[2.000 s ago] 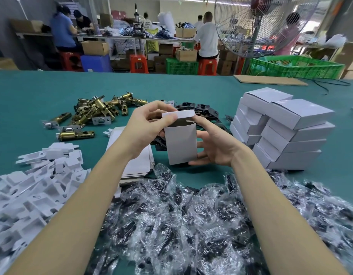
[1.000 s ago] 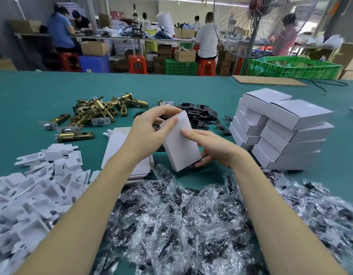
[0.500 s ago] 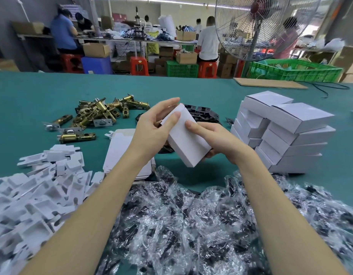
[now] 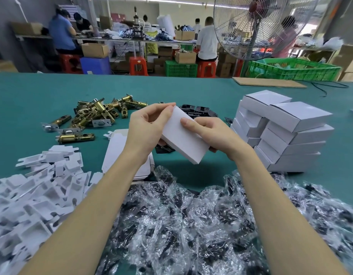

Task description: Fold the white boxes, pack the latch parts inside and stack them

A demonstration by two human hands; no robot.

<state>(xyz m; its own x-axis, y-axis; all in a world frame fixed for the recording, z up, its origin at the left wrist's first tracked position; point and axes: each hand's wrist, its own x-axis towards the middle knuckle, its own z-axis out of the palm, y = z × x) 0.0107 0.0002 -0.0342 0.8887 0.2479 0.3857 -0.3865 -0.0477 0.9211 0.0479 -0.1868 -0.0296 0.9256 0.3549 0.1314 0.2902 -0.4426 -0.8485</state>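
White box is folded up and held in the air over the green table, tilted with its far end up-left and near corner down-right, broad face toward the camera. Left hand grips the box's upper-left end, fingers curled round the far edge, thumb side facing the camera. Right hand holds the right side, thumb pressed flat on the top face, fingers wrapped underneath; fingertips mostly hidden. Under the box: black latch plates scattered on the table, a few more dark parts directly below, partly covered. Left of those, a heap of brass latch bolts, one lying apart closer in. Stack of flat unfolded box blanks sits behind the left forearm, partly hidden by it. Right of the hands: stack of finished white boxes, several layers, the top ones slightly askew. Near edge: pile of clear plastic bags with black parts across the middle and right, pile of white card inserts on the left. Far side of the table: a flat cardboard sheet. Beyond that a standing fan, a green crate, people seated at benches.
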